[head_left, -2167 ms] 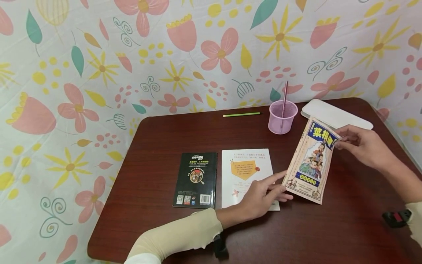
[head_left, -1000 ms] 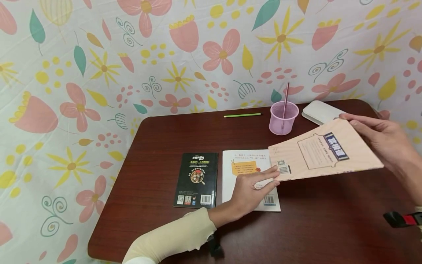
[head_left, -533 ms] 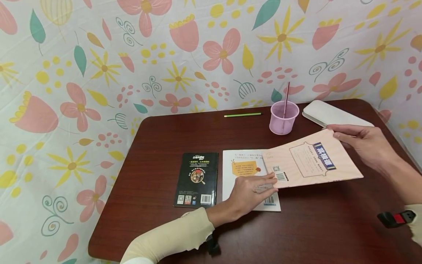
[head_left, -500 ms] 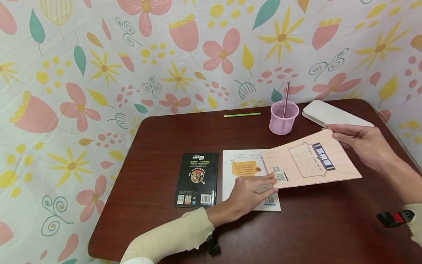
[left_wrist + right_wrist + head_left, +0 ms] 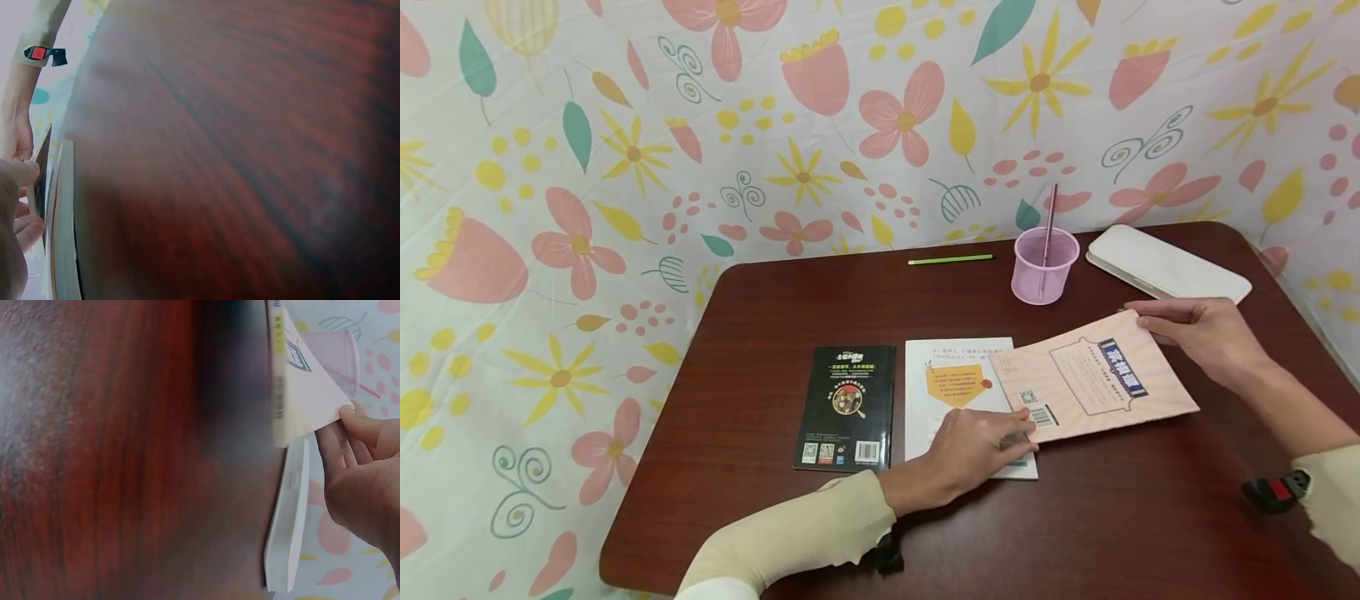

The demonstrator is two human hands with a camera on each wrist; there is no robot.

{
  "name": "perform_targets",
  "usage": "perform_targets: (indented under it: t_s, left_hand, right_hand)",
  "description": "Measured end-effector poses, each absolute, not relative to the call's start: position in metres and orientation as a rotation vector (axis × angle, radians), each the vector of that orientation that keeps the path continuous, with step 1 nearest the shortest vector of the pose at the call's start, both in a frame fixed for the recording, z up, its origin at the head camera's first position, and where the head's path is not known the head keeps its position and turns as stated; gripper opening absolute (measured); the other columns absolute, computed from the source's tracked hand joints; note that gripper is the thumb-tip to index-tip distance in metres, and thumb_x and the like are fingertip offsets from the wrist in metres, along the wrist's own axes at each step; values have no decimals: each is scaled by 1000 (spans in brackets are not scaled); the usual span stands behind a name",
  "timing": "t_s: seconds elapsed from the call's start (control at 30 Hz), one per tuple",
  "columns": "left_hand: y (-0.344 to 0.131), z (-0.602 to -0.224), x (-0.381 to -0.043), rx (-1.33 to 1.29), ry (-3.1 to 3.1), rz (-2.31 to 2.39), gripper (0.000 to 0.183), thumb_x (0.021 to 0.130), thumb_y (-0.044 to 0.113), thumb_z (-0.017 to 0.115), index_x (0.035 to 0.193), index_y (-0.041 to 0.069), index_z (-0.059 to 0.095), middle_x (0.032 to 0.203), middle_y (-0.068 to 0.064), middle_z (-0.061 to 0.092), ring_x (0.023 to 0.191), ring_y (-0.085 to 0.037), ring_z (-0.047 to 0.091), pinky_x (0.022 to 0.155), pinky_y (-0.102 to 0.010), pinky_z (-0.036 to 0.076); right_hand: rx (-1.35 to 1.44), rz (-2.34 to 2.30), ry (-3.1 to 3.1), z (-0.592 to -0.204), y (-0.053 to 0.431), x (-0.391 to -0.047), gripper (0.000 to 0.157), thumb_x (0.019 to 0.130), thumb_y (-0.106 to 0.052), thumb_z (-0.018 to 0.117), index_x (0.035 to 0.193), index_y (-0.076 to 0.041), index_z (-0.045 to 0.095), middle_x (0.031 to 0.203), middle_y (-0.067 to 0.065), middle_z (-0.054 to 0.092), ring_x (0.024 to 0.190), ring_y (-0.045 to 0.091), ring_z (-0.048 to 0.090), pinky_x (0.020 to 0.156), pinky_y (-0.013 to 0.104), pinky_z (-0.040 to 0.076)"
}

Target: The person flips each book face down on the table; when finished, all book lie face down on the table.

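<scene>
Between my hands is a cream-coloured book (image 5: 1075,383), back cover up, with a blue title block and a barcode. My right hand (image 5: 1202,333) pinches its upper right corner, thumb on top in the right wrist view. The left hand (image 5: 966,450) pinches the lower left corner near the barcode. In the head view the cream book overlaps the right edge of a white book (image 5: 955,383) with an orange panel, which the left hand also partly covers. To the left lies a black book (image 5: 847,408), back cover up.
A pink mesh pen cup (image 5: 1041,283) holding a pencil (image 5: 1050,217) stands at the back. Left of it lies a green pencil (image 5: 951,260). A white case (image 5: 1165,262) sits at the back right of the brown table (image 5: 760,317), before a flowered cloth (image 5: 700,167).
The cream book has been turned over from its illustrated front to its back cover. Since then, both hands have lowered it, and it has shifted left towards the white book.
</scene>
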State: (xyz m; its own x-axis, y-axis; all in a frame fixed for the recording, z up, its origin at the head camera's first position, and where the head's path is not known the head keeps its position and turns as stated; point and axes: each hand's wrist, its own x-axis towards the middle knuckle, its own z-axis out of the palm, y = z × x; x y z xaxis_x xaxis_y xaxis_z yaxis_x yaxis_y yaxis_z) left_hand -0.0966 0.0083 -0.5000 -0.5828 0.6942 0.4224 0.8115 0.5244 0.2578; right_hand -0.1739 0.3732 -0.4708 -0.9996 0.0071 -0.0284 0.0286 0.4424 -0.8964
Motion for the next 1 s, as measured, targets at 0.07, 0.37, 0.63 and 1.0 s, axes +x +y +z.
perform_targets:
  t_s: [0.07, 0.37, 0.63, 1.0]
  left_hand:
    - [10, -501, -96, -1263, -2510, -523, 24, 101, 42, 75, 117, 26, 84, 125, 9, 75, 110, 4, 69, 71, -9, 53]
    - [13, -506, -93, -1240, -2500, -437, 25, 100, 44, 76, 116, 27, 84, 121, 15, 77, 104, 3, 71, 81, -12, 54]
    - [13, -512, -95, -1242, -2497, -589, 31, 95, 41, 82, 119, 22, 81, 119, 12, 78, 107, -1, 71, 93, -14, 52]
    - [10, -510, -101, -1194, -2635, -865, 40, 93, 38, 85, 128, 19, 78, 124, 11, 76, 112, 7, 65, 96, -7, 44]
  right_hand:
    - [41, -1615, 2665, -475, 373, -175, 46, 100, -20, 78, 136, 6, 68, 101, -33, 71, 91, -13, 68, 75, 13, 57]
    - [43, -1410, 2833, -489, 371, -181, 41, 100, -27, 78, 132, -2, 75, 100, -37, 68, 95, -24, 54, 77, 6, 46]
    - [13, -1280, 2942, -495, 372, -187, 37, 96, -28, 83, 127, -8, 79, 109, -19, 76, 101, -25, 43, 79, 3, 35]
    - [-153, -1311, 2921, -498, 372, -188, 37, 96, -11, 81, 131, -1, 75, 125, 9, 76, 95, -28, 55, 70, 6, 49]
